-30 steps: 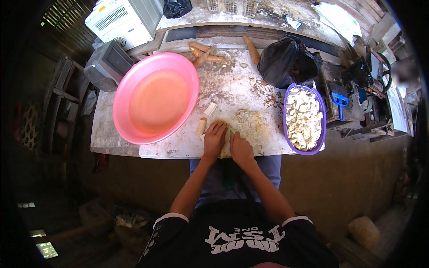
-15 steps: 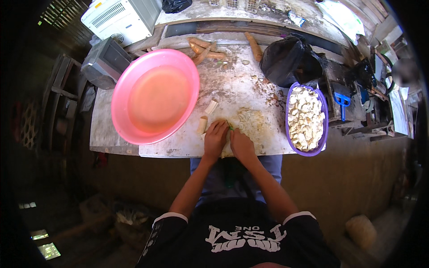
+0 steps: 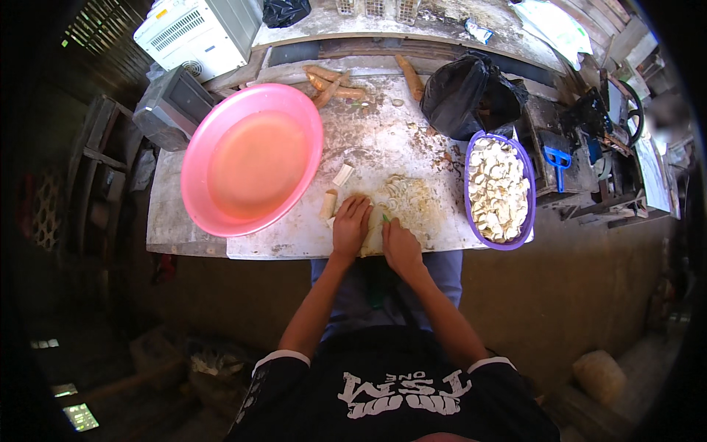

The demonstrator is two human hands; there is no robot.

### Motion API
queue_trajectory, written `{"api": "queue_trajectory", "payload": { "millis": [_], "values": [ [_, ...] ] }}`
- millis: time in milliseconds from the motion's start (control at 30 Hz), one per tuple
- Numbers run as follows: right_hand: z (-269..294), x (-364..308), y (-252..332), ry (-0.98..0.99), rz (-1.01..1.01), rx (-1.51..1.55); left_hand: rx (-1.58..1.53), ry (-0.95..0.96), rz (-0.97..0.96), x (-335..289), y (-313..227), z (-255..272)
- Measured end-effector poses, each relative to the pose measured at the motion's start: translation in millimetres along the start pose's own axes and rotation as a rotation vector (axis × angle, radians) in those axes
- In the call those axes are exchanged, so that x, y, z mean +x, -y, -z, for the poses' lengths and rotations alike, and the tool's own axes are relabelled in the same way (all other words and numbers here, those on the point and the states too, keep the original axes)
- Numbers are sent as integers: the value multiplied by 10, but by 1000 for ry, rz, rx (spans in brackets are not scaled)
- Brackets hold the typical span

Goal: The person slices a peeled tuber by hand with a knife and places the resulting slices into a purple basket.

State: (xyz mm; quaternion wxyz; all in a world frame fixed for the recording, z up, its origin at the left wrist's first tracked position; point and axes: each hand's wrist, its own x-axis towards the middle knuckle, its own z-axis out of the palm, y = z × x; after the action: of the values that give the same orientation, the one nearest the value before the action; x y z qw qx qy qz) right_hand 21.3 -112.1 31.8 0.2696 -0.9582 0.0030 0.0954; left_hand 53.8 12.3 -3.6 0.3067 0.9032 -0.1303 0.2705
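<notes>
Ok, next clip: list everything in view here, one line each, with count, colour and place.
work slab: one, whitish and stained, centre.
basin: one, pink, round, on the slab's left part.
tub of pale slices: one, purple, at the slab's right edge.
unpeeled roots: a few, orange-brown, at the slab's far edge.
peeled root pieces: two, cream, between basin and hands.
peeled root under the hands: one, cream, near edge.
cut slices: a small heap, pale, just beyond the hands.
bag: one, black, far right of the slab.
box-shaped appliance: one, white, upper left.
left hand: pressing on the peeled root.
right hand: beside it, what it grips is unclear.
</notes>
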Motion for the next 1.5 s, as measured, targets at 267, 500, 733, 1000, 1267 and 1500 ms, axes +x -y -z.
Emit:
{"api": "queue_trajectory", "payload": {
  "millis": [267,500,733,1000,1267,1500],
  "values": [
    [-2,88,122,42,13,20,-28,1,12,-32,-8,-13],
    [-73,89,51,10,29,9,-40,7,4,-86,-108,29],
    [-2,161,78,72,10,15,0,19,-27,-56,-44,2],
    [81,9,-35,101,-9,50,32,29,-19,8,-2,-5],
    [40,79,190,71,-28,34,-16,-1,24,-9,33,-5],
    [43,49,150,58,-23,-34,-19,-13,11,-28,-31,4]
  ]
}}
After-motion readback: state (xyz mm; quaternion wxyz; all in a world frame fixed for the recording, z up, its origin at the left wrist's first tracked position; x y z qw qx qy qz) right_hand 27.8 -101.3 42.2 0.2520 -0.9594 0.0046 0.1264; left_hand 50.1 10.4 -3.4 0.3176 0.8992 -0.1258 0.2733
